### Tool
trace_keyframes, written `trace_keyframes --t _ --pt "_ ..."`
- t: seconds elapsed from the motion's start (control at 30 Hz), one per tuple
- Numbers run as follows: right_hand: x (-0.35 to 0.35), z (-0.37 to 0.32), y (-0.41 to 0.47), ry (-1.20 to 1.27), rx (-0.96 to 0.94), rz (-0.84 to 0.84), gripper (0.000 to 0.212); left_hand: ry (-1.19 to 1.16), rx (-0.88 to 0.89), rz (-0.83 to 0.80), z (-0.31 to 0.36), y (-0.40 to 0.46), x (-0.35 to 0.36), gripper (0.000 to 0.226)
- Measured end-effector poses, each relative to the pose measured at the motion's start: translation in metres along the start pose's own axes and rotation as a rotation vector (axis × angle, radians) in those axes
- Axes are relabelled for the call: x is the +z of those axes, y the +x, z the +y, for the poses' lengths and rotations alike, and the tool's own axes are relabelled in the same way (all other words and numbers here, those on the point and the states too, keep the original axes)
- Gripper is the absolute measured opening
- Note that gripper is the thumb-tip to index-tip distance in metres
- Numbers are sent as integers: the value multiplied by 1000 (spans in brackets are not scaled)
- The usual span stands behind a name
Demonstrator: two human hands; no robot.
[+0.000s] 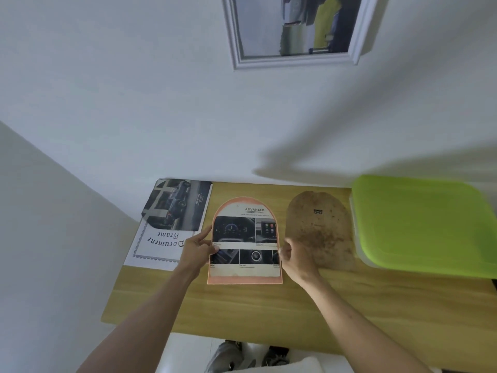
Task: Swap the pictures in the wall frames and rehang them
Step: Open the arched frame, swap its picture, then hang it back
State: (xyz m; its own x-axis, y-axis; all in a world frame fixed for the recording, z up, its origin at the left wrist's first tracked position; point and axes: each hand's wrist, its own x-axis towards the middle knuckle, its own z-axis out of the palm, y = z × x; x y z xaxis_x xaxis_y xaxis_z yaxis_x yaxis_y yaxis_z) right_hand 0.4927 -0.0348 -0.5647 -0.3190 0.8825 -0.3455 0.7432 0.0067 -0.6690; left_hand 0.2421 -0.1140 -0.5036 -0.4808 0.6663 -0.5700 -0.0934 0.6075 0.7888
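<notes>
You are in the middle of the swap, at the point of fitting a new picture into the arch-topped, orange-edged frame (244, 278) that lies flat on the pale wooden table (269, 308) in front of you. A brochure sheet headed "ADVANCED", printed with car dashboard photos (245, 235), sits arch-cut inside that frame. Your left hand (195, 250) pinches the sheet's left edge with thumb on top, index finger stretched out along the side; your right hand (291, 255) has its fingers curled at the right edge, apparently gripping the sheet or the frame rim, though exactly which cannot be told. Just right of the frame lies the brown, mottled arch-shaped backing board (320, 230), hanger clip facing up, well clear of the sheet. At the far left of the table, a car brochure page with an arch cut out of it (180, 204) overlaps a white "Document Frame" insert sheet (158, 246). On the wall above hangs a white rectangular frame holding a car picture (291, 30). A lime-green plastic lid on a box (425, 224) fills the right end. Next, you probably need to square the sheet inside the rim, then lay the backing board over it and fasten it, keeping the paper from shifting.
</notes>
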Motion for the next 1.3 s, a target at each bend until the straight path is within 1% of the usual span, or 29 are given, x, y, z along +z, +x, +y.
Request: trace_keyframes --t 0.07,0.13,0.17,0.23,0.3,0.37,0.5,0.57,0.7,0.73,0.83,0.87,0.93,1.03,1.13,1.17,1.23,1.3 --pt "11 -9 0 38 55 16 42 79 44 6 -6 7 -1 67" --pt "17 -17 -1 14 42 25 35 232 124 39 -9 14 2 60" --pt "20 -21 -3 -11 20 30 36 342 181 63 -10 16 3 56" --pt "27 -28 -7 -97 -10 24 48 556 293 104 -14 24 5 52" --pt "33 -34 -11 -203 10 -2 57 648 302 83 -22 29 8 50" --pt "39 -39 -11 -267 44 13 57 715 288 38 -30 30 11 49" --pt "54 -53 -12 -320 134 47 56 873 299 24 -45 31 12 66" --pt "61 -60 -11 -298 196 63 55 931 310 13 -52 34 11 69" --pt "74 -70 -9 -184 304 87 55 891 300 -16 -60 37 10 58" --pt "76 -73 -9 -139 321 103 50 876 299 -19 -61 37 10 57" --pt "77 -80 -12 -18 309 194 25 843 323 -3 -62 38 7 54" --pt "77 -82 -12 17 301 222 22 835 324 -4 -61 38 6 55" --pt "77 -83 -12 60 292 261 26 833 327 -16 -60 36 6 63" --pt "75 -86 -14 130 307 321 39 824 341 -15 -62 34 5 69" --pt "67 -94 -19 443 350 343 47 817 351 -23 -61 33 3 72" --pt "64 -96 -21 523 359 349 48 824 357 -28 -62 34 2 72" --pt "59 -92 -21 597 361 339 47 837 370 -32 -63 34 1 71" --pt "54 -90 -22 659 355 311 37 806 392 -15 -64 31 -1 65"
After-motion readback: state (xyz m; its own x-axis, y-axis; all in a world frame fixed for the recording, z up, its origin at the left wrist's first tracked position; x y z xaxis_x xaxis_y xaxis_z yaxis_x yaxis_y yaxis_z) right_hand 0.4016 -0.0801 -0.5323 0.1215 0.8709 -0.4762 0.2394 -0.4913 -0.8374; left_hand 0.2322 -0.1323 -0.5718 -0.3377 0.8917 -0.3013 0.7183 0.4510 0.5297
